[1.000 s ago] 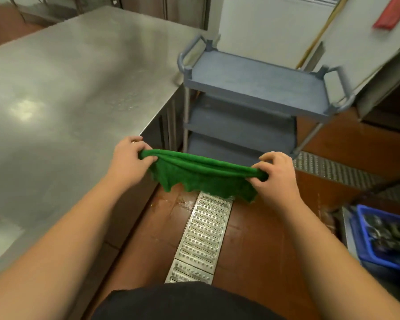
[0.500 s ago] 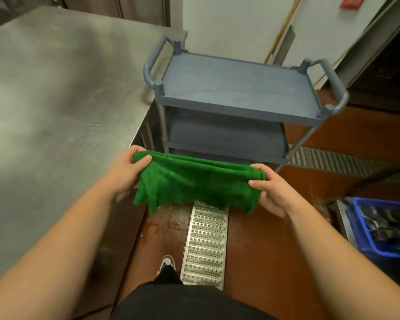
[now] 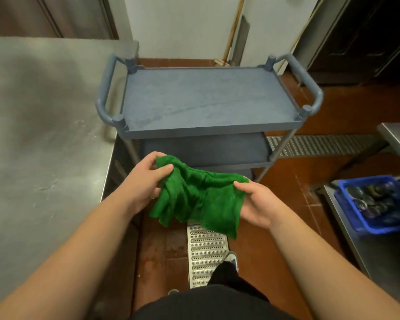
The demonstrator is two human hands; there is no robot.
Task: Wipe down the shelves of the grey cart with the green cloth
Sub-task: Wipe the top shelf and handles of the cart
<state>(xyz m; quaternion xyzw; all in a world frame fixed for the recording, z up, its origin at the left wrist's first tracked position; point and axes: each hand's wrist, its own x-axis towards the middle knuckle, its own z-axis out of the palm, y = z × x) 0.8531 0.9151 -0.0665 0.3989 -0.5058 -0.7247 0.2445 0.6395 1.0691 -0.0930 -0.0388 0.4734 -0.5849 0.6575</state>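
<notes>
Nearest me, both hands are holding the cloth (image 3: 195,197) in the air above the floor grate (image 3: 206,252), just short of the cart (image 3: 208,100). Left hand (image 3: 146,181) is pinching the cloth's upper left corner, fingers (image 3: 165,168) curled round the bunched edge. Right hand (image 3: 255,203) is grasping the right end, thumb on top, the other fingers hidden under the fabric.

Cloth is looking soft, light and limp: it is sagging in folds between the hands and hanging loose below. Judging it will not slip, but it will bunch; better to be gathering it into a flat pad under one palm than holding it by corners. Its long axis is running left to right between the hands, the left end sitting a little higher.

Beyond, the cart is standing with its long side toward me, handles at either end, top shelf bare and unwiped as far as I can judge. Lower shelves are partly hidden. Steel surface (image 3: 44,135) is lying to the left.
</notes>
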